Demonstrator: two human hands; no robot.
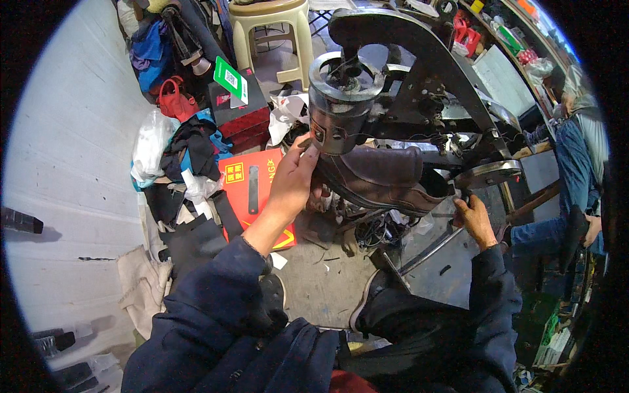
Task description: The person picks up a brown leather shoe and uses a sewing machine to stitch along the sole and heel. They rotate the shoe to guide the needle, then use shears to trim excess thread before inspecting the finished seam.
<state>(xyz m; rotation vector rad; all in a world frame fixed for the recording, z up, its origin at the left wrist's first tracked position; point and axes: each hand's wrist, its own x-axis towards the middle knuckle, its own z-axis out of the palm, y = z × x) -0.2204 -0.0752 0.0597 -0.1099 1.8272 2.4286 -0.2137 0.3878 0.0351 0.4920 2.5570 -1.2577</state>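
Note:
A dark brown leather shoe (386, 175) lies sideways under the round metal head (341, 98) of a black shoe-stitching machine (386, 23). My left hand (296, 178) grips the shoe at its end nearest the head, thumb on top and the other fingers partly hidden beneath. On the other side, my right hand (476, 221) has its fingers curled at the small handle under the machine's metal hand wheel (488, 174). Most of that handle is hidden by the fingers.
To the left lie a red flat box (272, 177), black scraps (196, 245), plastic bags (152, 141) and a dark box (246, 124). A beige stool (270, 21) stands behind. At the right, another person in jeans (570, 170) sits beside cluttered shelves. A metal bar (429, 252) slants below the machine.

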